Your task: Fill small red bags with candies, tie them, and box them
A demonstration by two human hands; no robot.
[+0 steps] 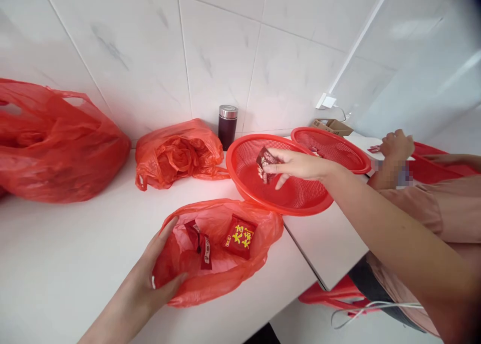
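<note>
My left hand [152, 279] grips the rim of an open red plastic bag [225, 279] lying on the white table [56, 274]. Inside the bag lie a red packet with yellow characters [239, 236] and a darker red packet [201, 243]. My right hand [296, 166] reaches over a red mesh basket [300, 196] and pinches a small dark red packet [265, 162] between thumb and fingers, just above the basket's inside.
Two more red plastic bags sit at the back: a large one [56, 143] at the left and a smaller one [176, 153]. A dark flask [227, 126] stands by the tiled wall. A second red basket [330, 148] lies further right, where another person's hand [396, 146] rests.
</note>
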